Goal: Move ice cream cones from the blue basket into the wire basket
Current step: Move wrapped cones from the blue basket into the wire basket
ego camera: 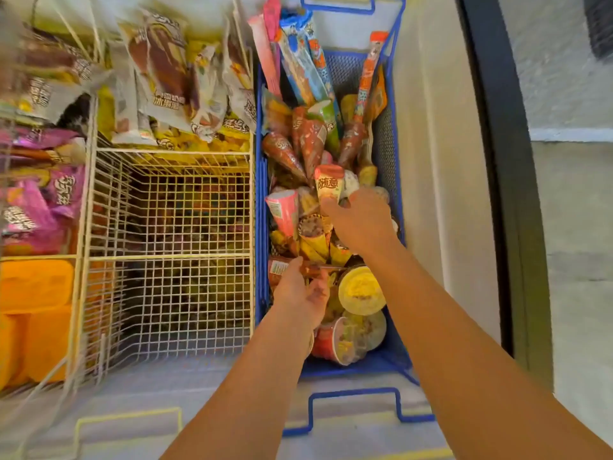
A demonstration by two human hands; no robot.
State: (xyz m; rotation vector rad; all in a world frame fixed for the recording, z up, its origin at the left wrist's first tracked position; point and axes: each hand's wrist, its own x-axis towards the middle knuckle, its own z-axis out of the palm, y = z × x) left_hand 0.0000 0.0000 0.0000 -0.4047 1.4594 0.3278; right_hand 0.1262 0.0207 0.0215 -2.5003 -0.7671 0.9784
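The blue basket [394, 134] at the right of the freezer holds several wrapped ice cream cones, brown [283, 154], pink [283, 210] and yellow, plus cups and long ice pops. My right hand [360, 220] reaches into its middle, fingers closed around a cream and red cone [328, 182]. Lower in the basket, my left hand [302, 293] grips a brown-wrapped cone [282, 268] lying near the left wall. The white wire basket [169, 257] stands just left of the blue one, its near compartment open with only items visible below the mesh.
Bagged ice cream bars [159, 74] fill the wire basket's far section. Pink packets [43, 200] and orange tubs [33, 310] sit at the far left. A yellow-lidded cup [361, 290] and red cup [335, 340] lie at the blue basket's near end. The freezer's dark rim [507, 194] runs along the right.
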